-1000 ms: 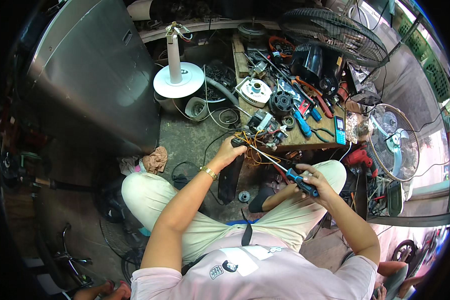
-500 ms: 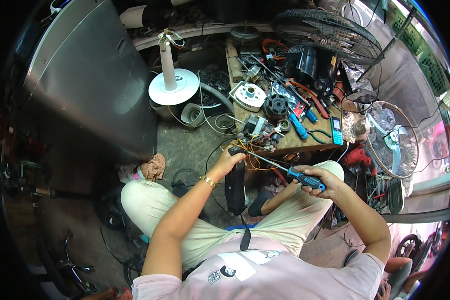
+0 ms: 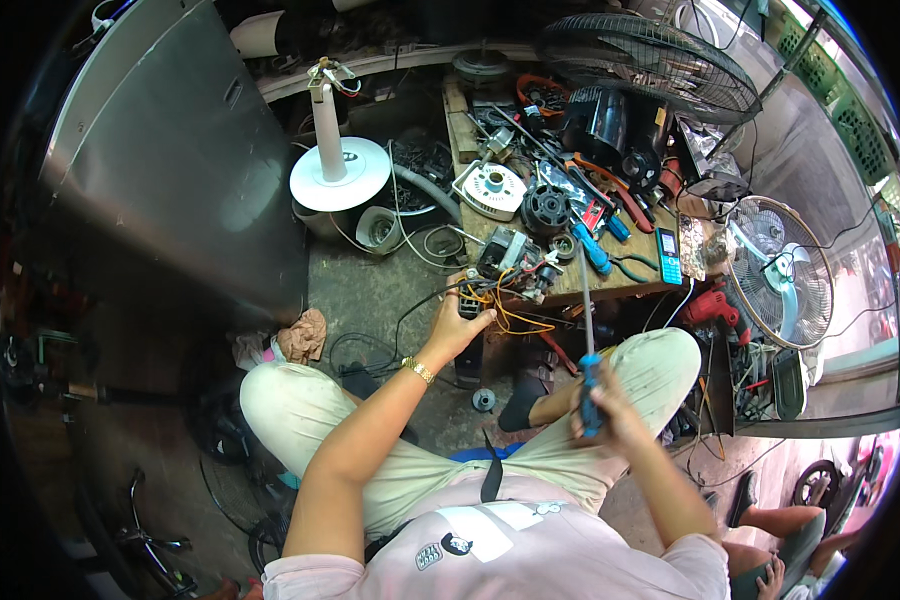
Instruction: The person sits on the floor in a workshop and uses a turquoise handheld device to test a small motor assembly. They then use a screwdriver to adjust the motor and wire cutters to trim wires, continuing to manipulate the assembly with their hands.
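My left hand (image 3: 457,328) is closed round a small black wired block (image 3: 469,304) at the bench's near edge; the fingers partly cover it. Orange wires (image 3: 505,305) run from the block toward an exposed motor (image 3: 510,252) on the bench corner. In my right hand (image 3: 610,408), slightly blurred, is a screwdriver (image 3: 588,372) with a blue and black handle. Its long shaft points up and away, its tip near the bench edge and apart from the block. A white vented motor cover (image 3: 493,190) and a round black part (image 3: 547,208) lie behind the motor.
The wooden bench (image 3: 570,285) carries blue-handled pliers (image 3: 595,250), a phone (image 3: 668,256) and several tools. A white fan stand (image 3: 342,180) is beyond the floor's left part, beside a grey metal cabinet (image 3: 180,160). A fan (image 3: 782,270) stands right. A small round part (image 3: 483,400) lies on the floor.
The screwdriver has left the black block and swung from pointing left to pointing away from me. My right hand moved left and nearer. A long black shape below my left hand no longer shows.
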Tool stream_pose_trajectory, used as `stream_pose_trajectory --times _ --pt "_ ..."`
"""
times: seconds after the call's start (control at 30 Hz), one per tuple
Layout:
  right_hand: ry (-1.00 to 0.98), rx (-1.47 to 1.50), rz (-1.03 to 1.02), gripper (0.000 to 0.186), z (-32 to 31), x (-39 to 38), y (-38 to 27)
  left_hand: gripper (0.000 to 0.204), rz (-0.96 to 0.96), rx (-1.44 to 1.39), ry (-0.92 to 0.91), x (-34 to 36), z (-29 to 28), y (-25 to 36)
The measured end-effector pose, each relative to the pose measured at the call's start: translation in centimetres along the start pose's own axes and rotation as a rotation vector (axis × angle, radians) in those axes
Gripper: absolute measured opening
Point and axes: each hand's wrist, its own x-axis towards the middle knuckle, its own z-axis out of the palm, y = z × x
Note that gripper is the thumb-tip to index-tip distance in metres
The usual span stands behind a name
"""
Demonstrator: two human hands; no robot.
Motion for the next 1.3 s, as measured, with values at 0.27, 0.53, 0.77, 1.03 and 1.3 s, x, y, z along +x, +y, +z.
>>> stream_pose_trajectory --times 0.27,0.53,0.77,1.03,1.3 --pt "0.218 0.165 0.041 0.039 3.9 -1.7 8.8 0.055 -0.209 0.817 -0.558 -0.4 -3.1 7.0" --pt "0.261 0.111 0.007 0.042 3.1 -1.9 9.4 0.09 0.785 1.089 -0.395 3.1 -1.0 10.9" --pt "0.278 0.147 -0.02 0.043 2.6 -2.6 8.6 0.083 0.586 0.836 -0.523 8.5 -1.3 11.1" --pt "0.283 0.04 -0.058 0.048 1.7 -0.8 7.8 0.055 0.561 0.758 -0.39 11.4 -2.2 11.6" --pt "0.317 0.012 -0.045 0.046 0.7 2.4 7.2 0.077 0.396 1.03 -0.191 8.7 1.8 10.8"
